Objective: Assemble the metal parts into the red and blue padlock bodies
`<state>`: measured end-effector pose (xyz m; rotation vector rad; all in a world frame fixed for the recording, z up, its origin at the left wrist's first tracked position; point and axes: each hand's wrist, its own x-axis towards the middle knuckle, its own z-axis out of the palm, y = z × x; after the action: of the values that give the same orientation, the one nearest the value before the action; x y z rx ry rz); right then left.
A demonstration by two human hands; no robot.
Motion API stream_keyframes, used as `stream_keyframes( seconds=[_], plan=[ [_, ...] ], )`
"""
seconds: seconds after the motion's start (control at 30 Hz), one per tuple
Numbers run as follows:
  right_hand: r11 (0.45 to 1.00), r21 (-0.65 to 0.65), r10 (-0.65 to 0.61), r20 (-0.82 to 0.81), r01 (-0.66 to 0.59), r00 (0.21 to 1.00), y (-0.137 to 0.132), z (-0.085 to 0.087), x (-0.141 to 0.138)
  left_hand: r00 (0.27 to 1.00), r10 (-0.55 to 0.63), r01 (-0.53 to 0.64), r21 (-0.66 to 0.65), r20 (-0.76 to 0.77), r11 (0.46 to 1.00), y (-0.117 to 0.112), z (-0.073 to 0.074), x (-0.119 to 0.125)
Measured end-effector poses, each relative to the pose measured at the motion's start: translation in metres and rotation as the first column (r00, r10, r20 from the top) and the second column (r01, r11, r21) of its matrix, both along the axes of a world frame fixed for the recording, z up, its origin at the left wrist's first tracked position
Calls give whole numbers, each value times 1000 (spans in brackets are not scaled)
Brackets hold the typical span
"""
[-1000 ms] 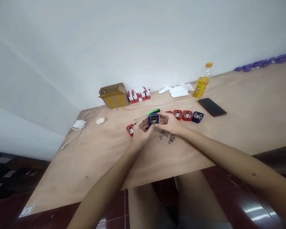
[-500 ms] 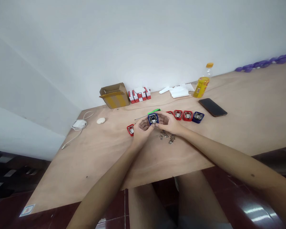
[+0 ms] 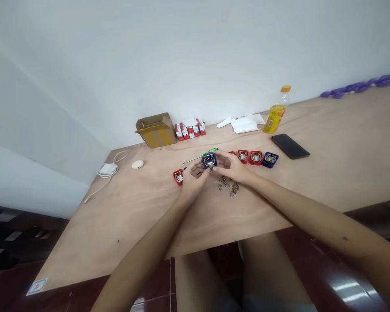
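Note:
A small blue square part [image 3: 209, 160] with a metal clasp in its middle is held up between both hands above the wooden table [image 3: 143, 208]. My left hand [image 3: 192, 177] grips its left side with curled fingers. My right hand [image 3: 230, 167] pinches its right side. Loose metal clasps [image 3: 228, 186] lie on the table just under my right hand. A red part [image 3: 177, 176] rests beside my left hand. Behind the hands lies a green-handled screwdriver [image 3: 201, 155], partly hidden.
A row of red parts [image 3: 249, 157] and a blue part [image 3: 270, 159] sits right of my hands. Farther back are a black phone [image 3: 290, 145], a yellow bottle [image 3: 274, 115], white papers [image 3: 243, 124], small red-white boxes [image 3: 190, 128], a cardboard box [image 3: 156, 129] and a white charger [image 3: 108, 169].
Both hands with the blue part have shifted very slightly; the grip looks the same.

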<state>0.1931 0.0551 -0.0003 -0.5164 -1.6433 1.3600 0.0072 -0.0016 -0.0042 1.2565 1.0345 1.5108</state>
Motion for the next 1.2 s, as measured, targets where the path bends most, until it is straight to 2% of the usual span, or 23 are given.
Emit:
stream_keyframes(
  seconds=[0.3,0.53,0.67,0.77,0.87,0.97,1.07,1.2],
  plan=[
    [1000,-1,26,27,-26,999,2,-3,1,999,39,-39,-46,-16,998,0,3,0],
    [991,132,-34,130,17,991,0,-2,4,1000,-20,22,-90,23,996,1,1,-3],
    [932,357,-155,248,59,956,-1,3,9,999,6,-1,-106,39,994,2,0,-2],
    [863,505,-168,280,4,945,1,6,12,1000,24,-22,-132,15,991,2,-1,0],
    [828,560,-178,302,-23,937,5,6,14,999,35,-38,-146,-22,989,-1,1,2],
    [797,603,-288,322,39,902,8,6,15,996,71,-77,-116,-57,990,-4,6,3],
    [763,640,-413,383,85,827,8,7,16,981,185,-187,-35,-59,982,-6,12,-2],
    [749,662,-480,504,36,718,5,8,15,956,293,-292,38,-29,956,-1,15,-15]
  ],
)
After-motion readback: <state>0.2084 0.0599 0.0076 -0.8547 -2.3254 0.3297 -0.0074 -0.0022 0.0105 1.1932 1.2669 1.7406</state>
